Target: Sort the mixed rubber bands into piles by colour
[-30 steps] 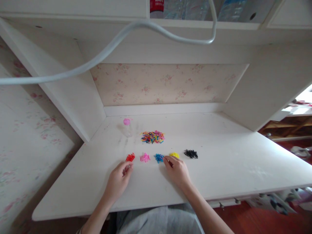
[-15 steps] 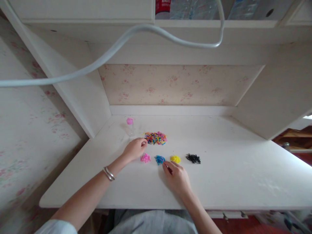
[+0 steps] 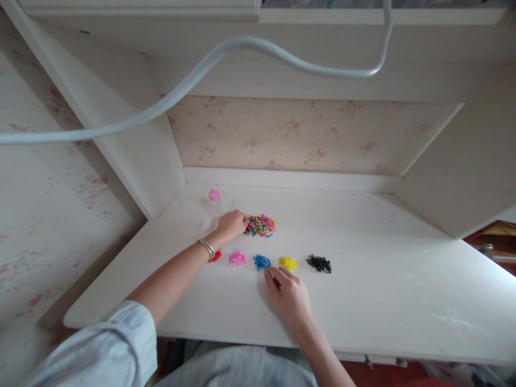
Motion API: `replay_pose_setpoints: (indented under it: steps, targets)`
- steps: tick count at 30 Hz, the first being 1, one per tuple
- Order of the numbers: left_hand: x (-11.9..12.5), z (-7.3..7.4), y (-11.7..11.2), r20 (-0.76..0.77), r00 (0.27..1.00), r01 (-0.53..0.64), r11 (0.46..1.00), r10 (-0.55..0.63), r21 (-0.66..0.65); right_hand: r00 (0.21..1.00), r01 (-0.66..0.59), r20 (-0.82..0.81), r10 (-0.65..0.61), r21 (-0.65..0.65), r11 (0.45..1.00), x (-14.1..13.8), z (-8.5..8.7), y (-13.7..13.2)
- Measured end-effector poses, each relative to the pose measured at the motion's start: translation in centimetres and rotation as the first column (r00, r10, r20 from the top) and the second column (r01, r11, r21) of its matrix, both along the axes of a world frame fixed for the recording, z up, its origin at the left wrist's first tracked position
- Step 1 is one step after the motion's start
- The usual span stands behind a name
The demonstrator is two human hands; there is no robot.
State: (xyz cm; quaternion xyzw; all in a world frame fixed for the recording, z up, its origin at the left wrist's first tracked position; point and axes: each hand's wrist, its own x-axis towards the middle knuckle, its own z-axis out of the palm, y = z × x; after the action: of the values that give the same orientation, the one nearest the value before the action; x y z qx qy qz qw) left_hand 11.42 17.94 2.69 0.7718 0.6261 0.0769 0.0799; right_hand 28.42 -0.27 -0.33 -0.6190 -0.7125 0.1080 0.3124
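touching left edge of multicoloured pile (image 3: 262,226): left hand (image 3: 231,223); right hand (image 3: 289,294) curled just beside blue pile (image 3: 260,262); whether either grips anything, cannot tell

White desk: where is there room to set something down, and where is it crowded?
Specks aside, the white desk is bare right of the black pile toward the side panel, and between the mixed pile and back strip. Crowded: the left hand at the mixed pile near the pink-capped bottle, and the right hand by the blue pile and yellow pile.
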Motion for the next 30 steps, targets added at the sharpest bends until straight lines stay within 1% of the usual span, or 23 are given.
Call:
replay_pose_setpoints:
  steps: [6,12,16,21,26,30]
  targets:
    - [0.1,-0.4,0.8,-0.030,0.999,0.025,0.999,-0.026,-0.041,1.000,0.002,0.009,-0.002,-0.016,1.000,0.0,-0.1,0.0]
    - [-0.3,-0.5,0.9,0.004,0.999,0.037,0.999,-0.037,-0.040,1.000,0.012,0.010,-0.012,0.011,1.000,0.0,-0.1,0.1]
    - [-0.8,-0.2,1.0,0.056,0.997,0.058,0.998,-0.057,-0.023,1.000,0.015,-0.001,-0.015,0.015,1.000,0.0,-0.2,0.1]
    - [-1.3,0.7,0.9,0.150,0.985,0.081,0.995,-0.090,0.062,1.000,0.009,-0.010,-0.009,-0.006,1.000,0.0,-0.3,0.1]
    - [-2.4,1.8,-0.1,0.245,0.959,0.115,0.984,-0.145,0.132,1.000,0.016,-0.005,-0.016,-0.005,1.000,0.0,-0.4,0.2]
    - [-3.9,2.5,-2.3,0.301,0.934,0.157,0.978,-0.192,0.136,1.000,0.020,-0.007,-0.020,-0.006,1.000,-0.1,-0.3,0.2]
